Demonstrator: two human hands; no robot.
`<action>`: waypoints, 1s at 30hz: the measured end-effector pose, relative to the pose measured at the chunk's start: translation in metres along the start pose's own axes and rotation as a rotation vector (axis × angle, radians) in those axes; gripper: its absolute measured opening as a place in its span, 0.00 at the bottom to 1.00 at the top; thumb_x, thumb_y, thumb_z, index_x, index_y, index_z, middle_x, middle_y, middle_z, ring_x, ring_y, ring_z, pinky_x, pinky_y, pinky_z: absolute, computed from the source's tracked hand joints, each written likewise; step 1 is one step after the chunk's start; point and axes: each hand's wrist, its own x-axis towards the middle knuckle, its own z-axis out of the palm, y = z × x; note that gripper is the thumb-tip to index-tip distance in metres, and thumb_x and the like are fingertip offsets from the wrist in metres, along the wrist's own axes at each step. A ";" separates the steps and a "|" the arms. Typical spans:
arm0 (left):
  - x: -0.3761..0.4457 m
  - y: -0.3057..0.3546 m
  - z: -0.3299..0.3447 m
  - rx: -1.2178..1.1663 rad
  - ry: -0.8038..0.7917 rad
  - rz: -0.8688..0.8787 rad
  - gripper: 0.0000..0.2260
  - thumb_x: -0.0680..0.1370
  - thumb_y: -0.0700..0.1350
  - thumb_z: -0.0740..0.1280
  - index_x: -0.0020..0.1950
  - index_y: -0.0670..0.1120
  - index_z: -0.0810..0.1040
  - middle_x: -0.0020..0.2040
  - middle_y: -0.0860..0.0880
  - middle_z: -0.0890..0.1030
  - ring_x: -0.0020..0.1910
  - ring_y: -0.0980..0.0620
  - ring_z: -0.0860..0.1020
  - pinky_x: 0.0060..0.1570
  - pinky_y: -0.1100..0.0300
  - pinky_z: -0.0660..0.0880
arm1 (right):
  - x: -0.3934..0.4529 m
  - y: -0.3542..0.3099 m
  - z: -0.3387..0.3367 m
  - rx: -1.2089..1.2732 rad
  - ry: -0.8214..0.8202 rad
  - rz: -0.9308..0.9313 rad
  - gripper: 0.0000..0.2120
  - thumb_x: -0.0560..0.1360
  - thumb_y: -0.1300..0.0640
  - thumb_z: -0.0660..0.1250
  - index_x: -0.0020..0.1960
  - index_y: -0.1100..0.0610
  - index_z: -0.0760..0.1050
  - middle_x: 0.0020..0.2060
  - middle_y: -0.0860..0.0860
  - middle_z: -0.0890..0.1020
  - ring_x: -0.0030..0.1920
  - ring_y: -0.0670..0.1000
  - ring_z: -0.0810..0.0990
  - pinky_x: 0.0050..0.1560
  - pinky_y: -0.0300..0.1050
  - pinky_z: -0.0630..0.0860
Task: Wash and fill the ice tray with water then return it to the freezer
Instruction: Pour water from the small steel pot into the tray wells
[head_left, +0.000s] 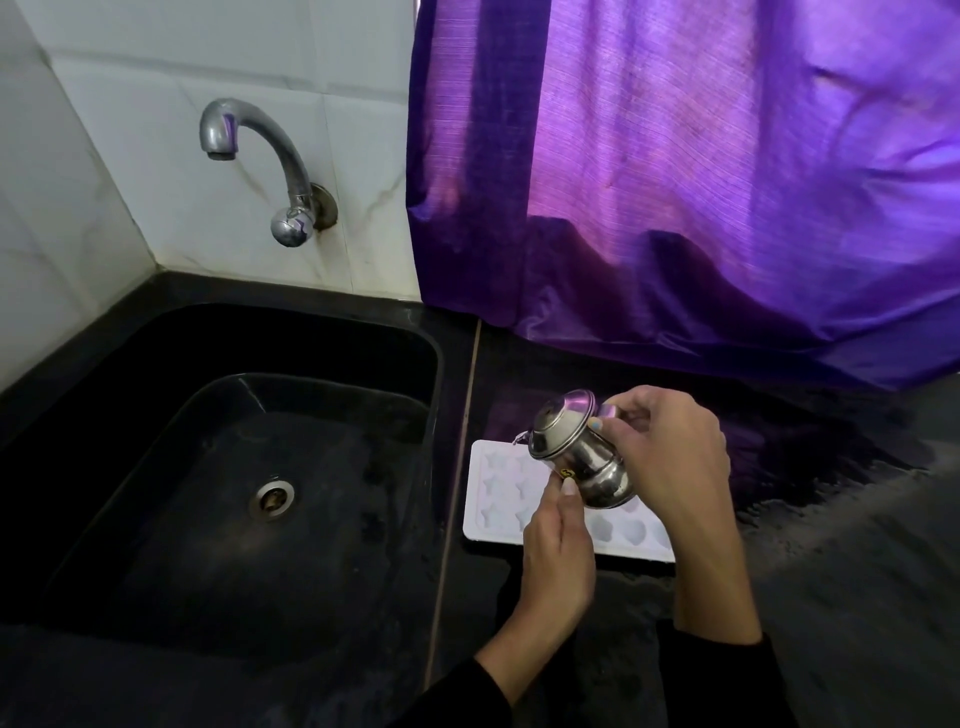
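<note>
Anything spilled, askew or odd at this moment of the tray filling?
Nothing is clearly wrong. The white ice tray lies flat on the black counter right of the sink. Both hands hold the steel pot tipped over it. The counter right of the tray looks wet and streaked.

Counter (857, 597): black stone, speckled, with a thin seam running front to back just right of the sink.
Sink (156, 395): black basin sunk into the counter's left part, a metal drain (271, 499) at its bottom.
Tray (493, 499): white, lay flat on the counter just right of the seam, star and shell moulds up.
Curtain (701, 182): purple, its hem rested on the counter's back edge.
Wet patch (831, 467): spread right of the tray.
</note>
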 end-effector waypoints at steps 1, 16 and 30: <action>0.000 0.001 0.000 0.001 0.003 -0.010 0.13 0.84 0.47 0.51 0.60 0.59 0.72 0.48 0.72 0.78 0.52 0.77 0.73 0.54 0.73 0.69 | 0.000 0.000 0.000 -0.004 0.001 -0.005 0.01 0.74 0.52 0.71 0.43 0.48 0.80 0.40 0.46 0.83 0.45 0.51 0.81 0.46 0.47 0.75; -0.001 -0.005 -0.007 0.005 0.002 0.034 0.15 0.83 0.49 0.51 0.65 0.53 0.73 0.56 0.61 0.80 0.57 0.69 0.74 0.56 0.72 0.69 | -0.006 0.014 0.002 0.176 -0.010 0.046 0.02 0.72 0.52 0.72 0.42 0.48 0.79 0.37 0.45 0.83 0.43 0.49 0.82 0.50 0.54 0.79; -0.019 -0.008 0.036 0.054 -0.149 0.110 0.17 0.83 0.49 0.52 0.71 0.54 0.68 0.63 0.64 0.74 0.63 0.71 0.69 0.63 0.72 0.65 | -0.026 0.061 -0.046 0.407 0.211 0.076 0.08 0.71 0.57 0.74 0.42 0.44 0.80 0.37 0.44 0.85 0.40 0.42 0.84 0.49 0.48 0.81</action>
